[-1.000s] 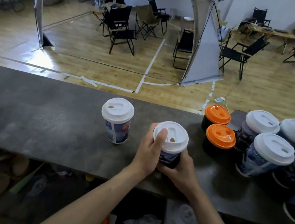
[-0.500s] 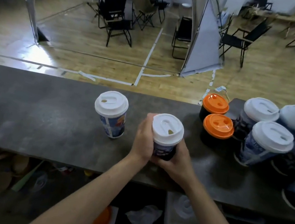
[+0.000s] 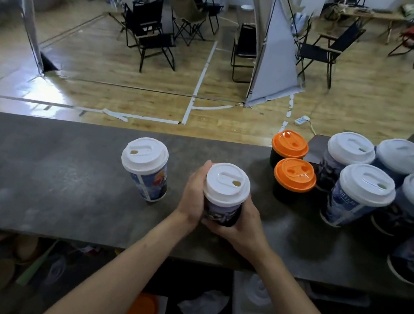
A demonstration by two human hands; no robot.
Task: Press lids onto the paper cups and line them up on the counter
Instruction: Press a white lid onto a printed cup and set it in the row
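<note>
Both my hands hold one dark printed paper cup (image 3: 222,210) with a white lid (image 3: 227,185) near the middle of the grey counter (image 3: 32,167). My left hand (image 3: 193,196) wraps its left side and my right hand (image 3: 240,222) cups its lower right side. To its left stands a second white-lidded cup (image 3: 147,168), upright and apart from my hands. Two short black cups with orange lids (image 3: 294,173) stand to the right.
Several tall white-lidded cups (image 3: 359,195) crowd the counter's right end. Below the counter's near edge lie loose white lids (image 3: 256,293), an orange lid (image 3: 141,311) and crumpled paper. Folding chairs stand on the wooden floor beyond the counter.
My left thumb has come off the lid's top and now lies along the cup's side. The cup stays in both hands at about the same spot.
</note>
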